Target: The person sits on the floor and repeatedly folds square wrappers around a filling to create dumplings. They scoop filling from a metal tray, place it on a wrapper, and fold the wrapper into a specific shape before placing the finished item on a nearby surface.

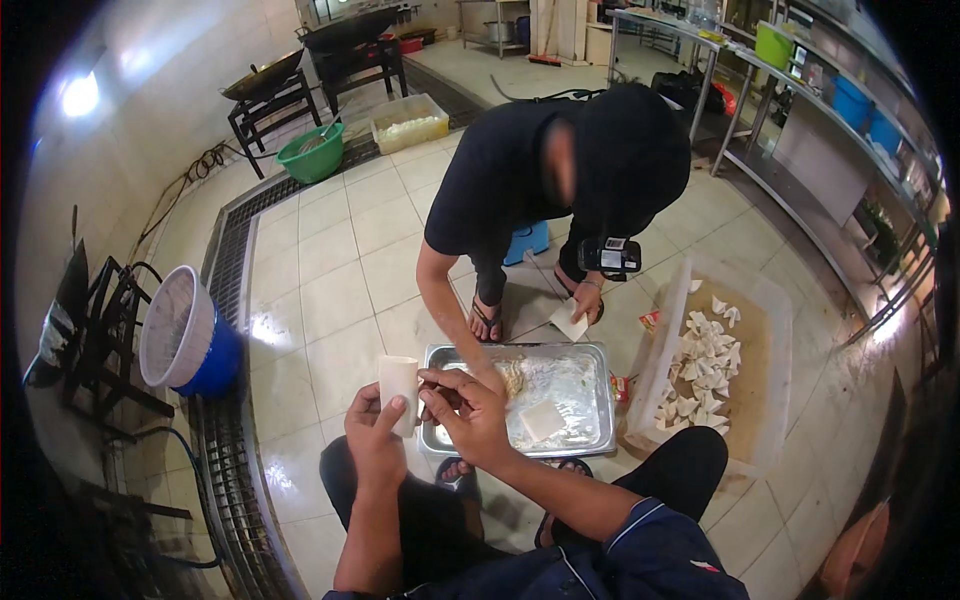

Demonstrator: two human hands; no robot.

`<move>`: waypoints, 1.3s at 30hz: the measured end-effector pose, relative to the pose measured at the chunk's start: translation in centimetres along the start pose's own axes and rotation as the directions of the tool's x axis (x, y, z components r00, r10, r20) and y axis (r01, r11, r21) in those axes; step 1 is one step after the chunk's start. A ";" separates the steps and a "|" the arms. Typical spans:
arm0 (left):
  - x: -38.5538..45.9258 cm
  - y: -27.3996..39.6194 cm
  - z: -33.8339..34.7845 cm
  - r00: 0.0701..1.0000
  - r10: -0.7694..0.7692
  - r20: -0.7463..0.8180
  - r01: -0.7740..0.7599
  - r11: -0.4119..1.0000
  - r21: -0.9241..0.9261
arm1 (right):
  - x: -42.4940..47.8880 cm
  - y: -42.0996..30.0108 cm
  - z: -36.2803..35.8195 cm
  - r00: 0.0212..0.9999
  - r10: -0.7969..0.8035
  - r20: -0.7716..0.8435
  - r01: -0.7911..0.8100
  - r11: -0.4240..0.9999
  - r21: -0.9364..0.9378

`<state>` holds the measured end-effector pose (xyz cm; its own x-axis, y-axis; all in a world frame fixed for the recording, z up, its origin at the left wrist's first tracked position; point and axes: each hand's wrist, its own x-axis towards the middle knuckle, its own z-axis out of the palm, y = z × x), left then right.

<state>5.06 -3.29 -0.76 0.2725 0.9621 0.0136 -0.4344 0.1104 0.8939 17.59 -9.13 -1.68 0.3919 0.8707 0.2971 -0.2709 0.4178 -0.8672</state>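
Note:
My left hand (375, 442) grips a pale stack of dough wrappers (399, 386), bent into a curve and held upright with the thumb across its front. The fingertips of my right hand (476, 416) are at the stack's right edge; whether they pinch a wrapper is hard to see. Below both hands, a shallow steel tray (592, 420) rests on the floor. A single square wrapper (542, 420) lies flat in it, near a patch of crumbly filling (514, 375) at its far side.
Opposite me a co-worker (510, 150) bends over the tray, one arm reaching in, the other hand holding wrappers (570, 321). To the right stands a translucent plastic bin (772, 360) with many folded dumplings (701, 367). A blue bucket (217, 360) with a white basket stands left, beside a floor drain grate (217, 420).

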 end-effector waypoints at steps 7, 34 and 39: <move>-0.7 -0.1 -0.1 0.993 -0.043 0.112 0.041 0.999 0.012 | 0.2 -2.4 -1.1 0.969 -0.123 0.215 0.198 0.906 -0.374; -0.4 0.5 -0.9 0.998 0.006 -0.058 -0.015 0.987 -0.160 | 0.6 -0.1 -0.2 0.889 -0.301 0.345 0.431 0.805 -0.409; -0.9 -0.3 -1.4 0.991 0.130 0.015 -0.128 0.985 -0.112 | 0.8 -0.5 -0.6 0.888 -0.339 0.310 0.447 0.793 -0.414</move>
<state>3.77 -3.88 -1.65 0.2267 0.9643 0.1366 -0.5593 0.0140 0.8288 18.55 -8.82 -1.23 0.1673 0.7120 0.6820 0.3241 0.6136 -0.7201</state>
